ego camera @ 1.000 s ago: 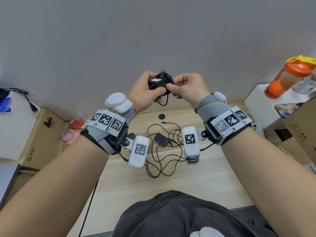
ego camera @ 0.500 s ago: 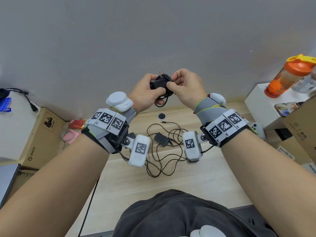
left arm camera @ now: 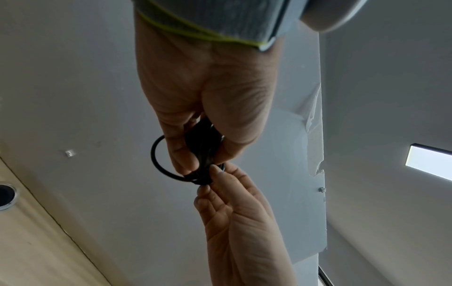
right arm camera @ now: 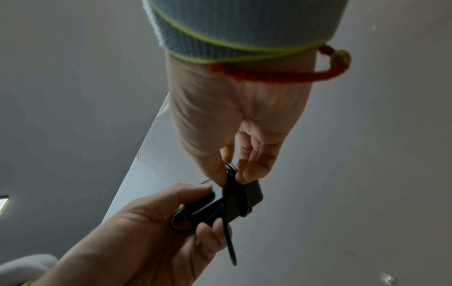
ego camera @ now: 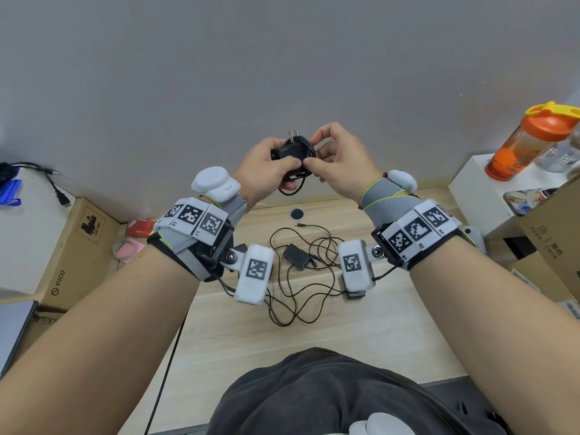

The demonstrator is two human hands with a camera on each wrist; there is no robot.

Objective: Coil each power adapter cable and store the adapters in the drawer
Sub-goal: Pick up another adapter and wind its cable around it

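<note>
We hold a black power adapter [ego camera: 290,151] up in front of the wall, above the table [ego camera: 345,340]. Left hand [ego camera: 266,174] grips its body; right hand [ego camera: 340,160] pinches the wound cable [ego camera: 309,149] against it. One loop hangs loose below. An orange shaker bottle [ego camera: 530,142] stands right; contents unclear. Second adapter [ego camera: 296,260] lies on the table well below the hands, cable uncoiled [ego camera: 298,296]. Wrist gear hides part of that tangle. No drawer in view.

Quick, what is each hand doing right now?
Left hand: grips the black adapter.
Right hand: pinches the adapter's cable, wound around it.
</note>
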